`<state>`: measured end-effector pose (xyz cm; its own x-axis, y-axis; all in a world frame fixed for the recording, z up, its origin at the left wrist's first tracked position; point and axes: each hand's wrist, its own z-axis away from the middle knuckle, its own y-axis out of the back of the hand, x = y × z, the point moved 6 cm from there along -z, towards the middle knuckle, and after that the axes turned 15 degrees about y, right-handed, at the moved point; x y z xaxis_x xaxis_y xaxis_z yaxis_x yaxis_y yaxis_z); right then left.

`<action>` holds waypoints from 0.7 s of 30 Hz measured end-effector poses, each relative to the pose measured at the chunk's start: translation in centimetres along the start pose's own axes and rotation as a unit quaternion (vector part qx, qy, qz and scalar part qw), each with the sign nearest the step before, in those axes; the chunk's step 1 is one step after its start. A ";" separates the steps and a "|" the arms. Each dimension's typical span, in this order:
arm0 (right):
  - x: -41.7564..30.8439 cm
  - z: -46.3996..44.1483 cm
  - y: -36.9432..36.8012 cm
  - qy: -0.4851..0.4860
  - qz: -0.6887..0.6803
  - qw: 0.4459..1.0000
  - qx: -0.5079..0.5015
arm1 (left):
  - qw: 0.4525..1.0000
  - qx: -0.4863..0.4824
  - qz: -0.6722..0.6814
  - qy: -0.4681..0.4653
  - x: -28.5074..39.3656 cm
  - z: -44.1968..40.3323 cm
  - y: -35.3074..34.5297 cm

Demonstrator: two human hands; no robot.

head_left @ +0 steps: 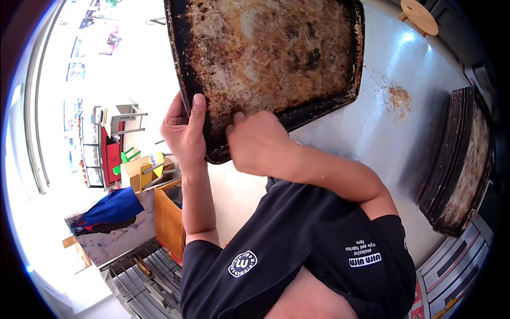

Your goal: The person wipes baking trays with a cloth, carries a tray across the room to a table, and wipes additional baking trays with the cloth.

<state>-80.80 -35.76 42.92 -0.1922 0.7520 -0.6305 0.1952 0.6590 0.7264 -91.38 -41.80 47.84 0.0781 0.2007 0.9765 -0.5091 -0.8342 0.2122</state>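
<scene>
A baking tray point(276, 50) with a browned, scorched inside and blackened rims is held up at a tilt before me. My left hand point(186, 130) grips its left rim, the thumb lying over the edge and the other fingers behind it. Against the tray's near inner side, my right hand point(260, 141) is closed with curled fingers. Whatever that hand may hold is hidden by the fingers.
A metal table point(366, 127) extends to the right, with brown crumbs point(398, 100) scattered on it. Several dark trays point(459, 165) are stacked at its right end. A round wooden board point(419, 17) lies at the far edge. Left stand a wooden cabinet point(169, 220) and a metal rack point(141, 282).
</scene>
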 end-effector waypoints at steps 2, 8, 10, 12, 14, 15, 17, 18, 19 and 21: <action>0.8 0.3 0.9 -0.017 0.000 1.000 -0.001 | 1.000 -0.002 0.002 -0.001 0.0 -0.2 0.0; 1.7 1.0 1.2 0.037 -0.186 0.953 0.235 | 1.000 -0.016 -0.005 0.002 -0.7 -1.1 0.2; 2.3 0.9 1.9 -0.013 -0.265 0.936 0.233 | 1.000 -0.017 -0.006 0.020 -0.8 -1.3 0.2; 2.5 0.6 1.7 -0.033 -0.292 0.935 0.198 | 0.999 -0.015 -0.005 0.028 -0.9 -1.5 0.1; 2.2 0.1 1.1 -0.011 -0.255 0.958 0.131 | 1.000 -0.012 0.001 0.024 -1.1 -1.7 0.2; 2.0 0.0 0.9 0.009 -0.231 0.968 0.099 | 1.000 -0.010 0.005 0.020 -1.1 -1.7 0.3; 1.3 0.4 -0.1 0.076 -0.162 0.983 0.036 | 1.000 -0.008 -0.004 0.027 -0.8 -1.6 0.0; 1.1 0.8 0.5 0.092 -0.170 0.976 0.096 | 0.999 -0.005 -0.009 0.031 -0.8 -1.5 0.0; 1.8 1.1 0.8 0.080 -0.155 0.979 0.111 | 0.999 -0.011 -0.013 0.028 -0.7 -1.7 0.1; 3.2 1.6 1.7 0.053 -0.124 0.981 0.140 | 0.999 -0.024 -0.022 0.024 -0.9 -1.8 0.2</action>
<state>-79.58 -32.19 41.75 -0.3629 0.5721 -0.7355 0.3829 0.8112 0.4420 -93.09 -41.28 46.98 0.0613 0.2625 0.9630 -0.5462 -0.7987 0.2524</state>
